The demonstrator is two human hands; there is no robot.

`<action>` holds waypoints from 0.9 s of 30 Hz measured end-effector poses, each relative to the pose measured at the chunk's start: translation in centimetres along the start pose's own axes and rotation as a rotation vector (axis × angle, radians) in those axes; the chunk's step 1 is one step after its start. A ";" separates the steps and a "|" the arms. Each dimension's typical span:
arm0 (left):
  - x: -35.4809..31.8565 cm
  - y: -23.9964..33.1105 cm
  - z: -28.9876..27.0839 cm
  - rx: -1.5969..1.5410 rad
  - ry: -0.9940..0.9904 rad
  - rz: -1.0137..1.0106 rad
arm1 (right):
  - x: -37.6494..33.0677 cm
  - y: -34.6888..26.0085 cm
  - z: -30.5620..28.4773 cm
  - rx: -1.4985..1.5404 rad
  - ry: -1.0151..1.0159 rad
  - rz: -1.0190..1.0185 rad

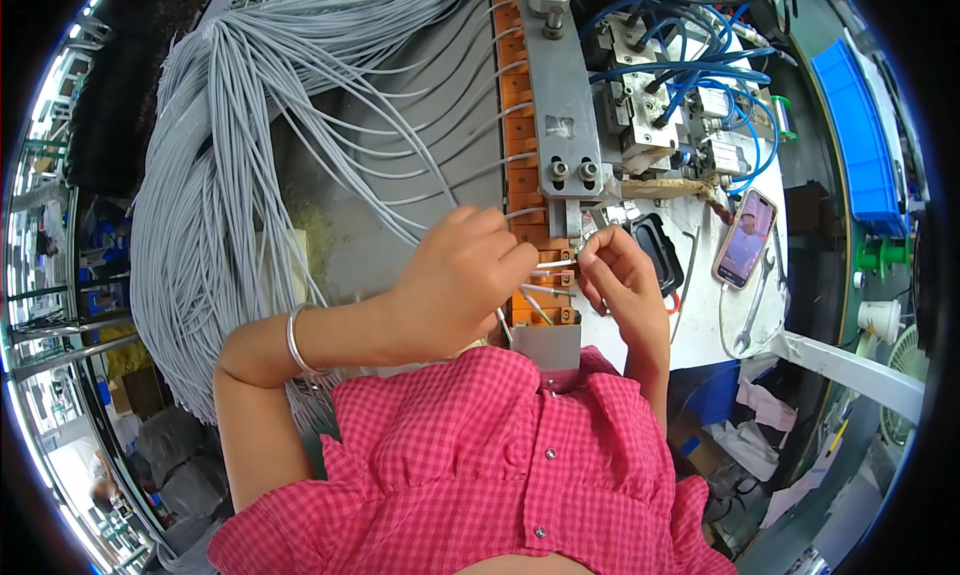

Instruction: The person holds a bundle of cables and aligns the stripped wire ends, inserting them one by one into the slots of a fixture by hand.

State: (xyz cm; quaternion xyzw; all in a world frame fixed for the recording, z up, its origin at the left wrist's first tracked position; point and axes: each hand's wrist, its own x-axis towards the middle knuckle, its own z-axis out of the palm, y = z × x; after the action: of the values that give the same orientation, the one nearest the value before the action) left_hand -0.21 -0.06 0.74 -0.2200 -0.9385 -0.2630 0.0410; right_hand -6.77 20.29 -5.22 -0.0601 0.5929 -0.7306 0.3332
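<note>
My left hand (465,270) is closed on a grey cable, its back turned up and a silver bangle on the wrist. A pale cable end (556,265) runs from its fingertips toward my right hand (622,280). The right thumb and forefinger pinch together at the tip of that end; a small dark bit shows there, too small to name. Both hands are over the near part of a row of orange fixture blocks (522,183). More cable ends (545,293) lie across the blocks just below the fingers.
A thick bundle of grey cables (215,175) covers the left side. A metal press arm (565,105) stands over the blocks. Pneumatic valves with blue hoses (690,85), a phone (747,237), a wrench (755,305) and a black tray (658,255) are to the right. A blue bin (860,140) stands beyond.
</note>
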 end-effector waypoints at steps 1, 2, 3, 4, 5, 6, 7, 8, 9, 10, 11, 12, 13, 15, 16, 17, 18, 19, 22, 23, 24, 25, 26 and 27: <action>-0.1 0.1 -0.1 -0.001 -0.024 -0.004 | 0.1 -0.2 -0.3 -0.028 -0.013 0.021; -0.1 0.1 -0.1 -0.002 -0.049 -0.007 | 0.1 -0.3 -0.6 -0.055 -0.025 0.042; -0.1 0.1 0.0 -0.003 -0.050 -0.007 | 0.0 -0.4 -0.8 -0.083 -0.039 0.064; -0.1 0.1 0.1 0.000 -0.036 -0.003 | 0.0 -0.4 -0.7 -0.083 -0.038 0.065; -0.2 0.0 0.2 0.003 -0.022 0.001 | 0.0 -0.4 -0.6 -0.077 -0.034 0.070; -0.2 0.0 0.3 0.005 -0.009 0.006 | 0.0 -0.4 -0.5 -0.072 -0.030 0.075; -0.2 0.0 0.3 0.004 -0.009 0.006 | -0.1 -0.4 -0.4 -0.066 -0.025 0.081; -0.2 0.0 0.2 0.003 -0.005 0.011 | -0.2 -0.5 -0.5 -0.066 -0.023 0.080; -0.1 0.0 0.2 0.002 0.000 0.016 | -0.2 -0.6 -0.6 -0.047 -0.017 0.090; -0.1 0.0 0.2 0.001 0.004 0.021 | -0.4 -0.7 -0.6 -0.029 -0.011 0.100; -0.1 -0.1 0.2 0.001 0.004 0.022 | -0.5 -0.8 -0.6 -0.010 -0.005 0.110; -0.1 -0.1 0.3 0.002 0.024 0.017 | -0.7 -1.1 -0.5 -0.010 -0.004 0.109; -0.1 -0.1 0.4 0.004 0.044 0.010 | -1.0 -1.3 -0.1 -0.017 0.009 0.064; -0.2 -0.1 0.4 0.007 0.063 0.004 | -1.4 -1.6 0.5 -0.031 0.036 -0.026; -0.2 -0.2 0.4 0.011 0.060 0.004 | -1.5 -1.5 0.8 -0.030 0.035 -0.026; -0.2 -0.2 0.4 0.015 0.057 0.005 | -1.6 -1.4 1.0 -0.094 0.064 -0.079; -0.2 -0.2 0.3 0.018 0.055 0.007 | -1.6 -1.3 1.2 -0.160 0.093 -0.133; -0.2 -0.1 0.2 0.019 0.057 0.008 | -1.7 -1.2 1.3 -0.225 0.122 -0.186; 0.1 0.3 -0.3 -0.003 0.024 0.010 | -1.6 -0.8 1.2 0.011 0.073 -0.132; 0.1 0.3 -0.2 -0.003 0.025 0.009 | -1.5 -0.6 1.1 0.128 0.048 -0.102; 0.1 0.3 -0.1 -0.020 0.011 0.037 | -1.5 -0.5 1.1 0.127 0.047 -0.102; 0.1 0.3 0.1 -0.037 -0.003 0.064 | -1.3 -0.4 1.0 0.054 0.082 -0.137; 0.1 0.3 0.3 -0.055 -0.017 0.091 | -1.2 -0.3 1.0 -0.020 0.118 -0.172; 0.0 0.2 0.4 -0.055 -0.016 0.089 | -1.0 -0.2 0.9 -0.094 0.153 -0.207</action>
State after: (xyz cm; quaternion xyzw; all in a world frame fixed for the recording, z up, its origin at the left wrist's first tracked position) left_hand -0.15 0.31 0.47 -0.2647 -0.9205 -0.2849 0.0392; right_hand -5.62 20.10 -4.49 -0.0804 0.6407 -0.7350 0.2068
